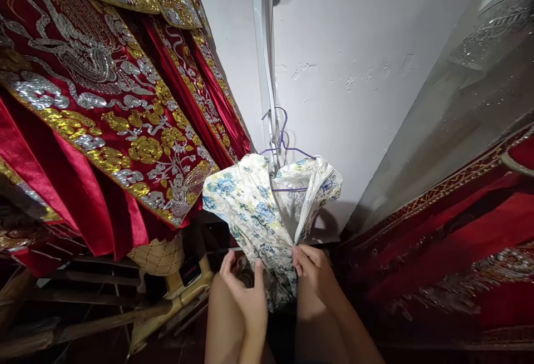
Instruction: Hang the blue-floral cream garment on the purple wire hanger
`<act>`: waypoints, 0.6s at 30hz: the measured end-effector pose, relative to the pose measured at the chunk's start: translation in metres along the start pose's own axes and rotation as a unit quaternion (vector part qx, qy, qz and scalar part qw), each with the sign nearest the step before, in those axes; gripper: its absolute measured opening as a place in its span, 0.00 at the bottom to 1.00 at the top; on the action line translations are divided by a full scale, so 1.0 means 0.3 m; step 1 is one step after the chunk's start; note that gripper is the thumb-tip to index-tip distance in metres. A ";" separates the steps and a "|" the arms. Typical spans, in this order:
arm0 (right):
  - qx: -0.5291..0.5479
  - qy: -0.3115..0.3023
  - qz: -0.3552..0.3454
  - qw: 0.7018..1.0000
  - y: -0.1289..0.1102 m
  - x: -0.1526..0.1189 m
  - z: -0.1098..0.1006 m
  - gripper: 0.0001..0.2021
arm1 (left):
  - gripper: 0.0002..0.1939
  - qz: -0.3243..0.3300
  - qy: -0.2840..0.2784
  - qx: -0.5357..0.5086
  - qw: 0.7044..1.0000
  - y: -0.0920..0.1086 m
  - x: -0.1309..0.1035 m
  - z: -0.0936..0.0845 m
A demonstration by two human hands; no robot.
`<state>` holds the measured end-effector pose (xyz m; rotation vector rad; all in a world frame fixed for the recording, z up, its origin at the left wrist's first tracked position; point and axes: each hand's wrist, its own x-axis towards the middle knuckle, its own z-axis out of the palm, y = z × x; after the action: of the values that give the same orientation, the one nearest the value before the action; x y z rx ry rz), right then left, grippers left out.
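Observation:
A white floral dress [254, 208] with blue and yellow flowers hangs in front of me on a purple hanger [282, 141]. Its top gapes in a V, with the zipper edge [306, 208] running down the right side. At the bottom of that V, the thumb and fingers of my right hand [311, 266] pinch the zipper; the pull itself is hidden by the fingertips. My left hand [246, 286] is beside the dress's left side, its thumb and fingers apart. Below, the dress hangs bunched between my knees.
Red satin cloth [92, 97] with gold and silver embroidery hangs at left. Under it stand a wooden frame [112, 319] and a woven tan object [161, 255]. A pale wall [342, 74] with a narrow metal strip is behind the hanger. More red embroidered fabric [471, 230] is at right.

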<state>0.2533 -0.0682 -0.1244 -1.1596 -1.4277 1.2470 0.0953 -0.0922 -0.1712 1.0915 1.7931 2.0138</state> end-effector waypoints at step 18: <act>0.215 -0.191 0.146 0.947 -0.405 0.325 -0.135 0.12 | 0.13 0.106 -0.354 -0.014 0.929 0.017 -0.094 0.115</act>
<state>0.2653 0.0276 0.0044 -0.8740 -1.1832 1.9649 0.1390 -0.0847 -0.1780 1.7720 1.2978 1.4312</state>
